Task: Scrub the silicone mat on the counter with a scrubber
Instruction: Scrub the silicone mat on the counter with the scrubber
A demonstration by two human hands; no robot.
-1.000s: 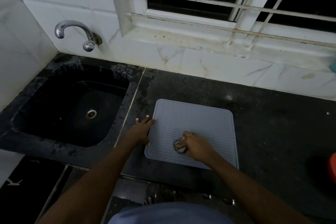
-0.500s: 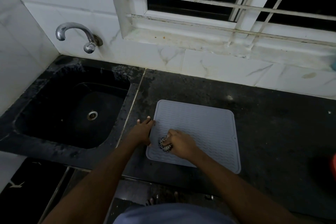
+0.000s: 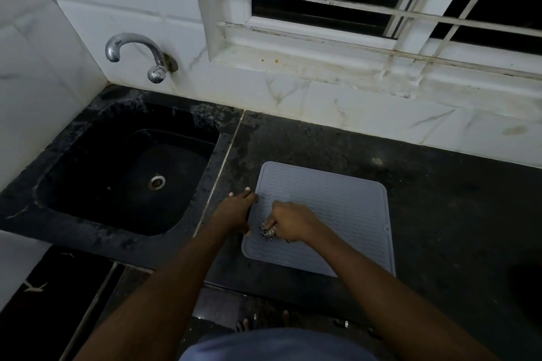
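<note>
grey silicone makes up the one mat (image 3: 331,214) in view, lying flat on the black stone counter (image 3: 440,214) just right of the seam beside the one black sink (image 3: 117,173). two bare hands are at work and one scrubber (image 3: 267,231) shows. the mat is a rounded-corner rectangle with a raised rim, its surface covered in fine wavy ridges, and a small notch breaks its right edge. the left hand (image 3: 234,211) rests flat on the mat's left edge, fingers spread and straight, clamped on nothing, two fingertips reaching onto the counter beyond it. the right hand (image 3: 290,221) is curled tight around the scrubber and presses it onto the near left part of the mat, close beside the left hand. only a small speckled, dark-and-pale bit of the scrubber sticks out from under the fingers, so its full shape cannot be made out. the right forearm covers the mat's near edge. one curved metal tap (image 3: 137,53) juts from the white tiled wall above the sink, and one barred window (image 3: 381,3) runs off the top and right of the frame, dark behind its bars.
</note>
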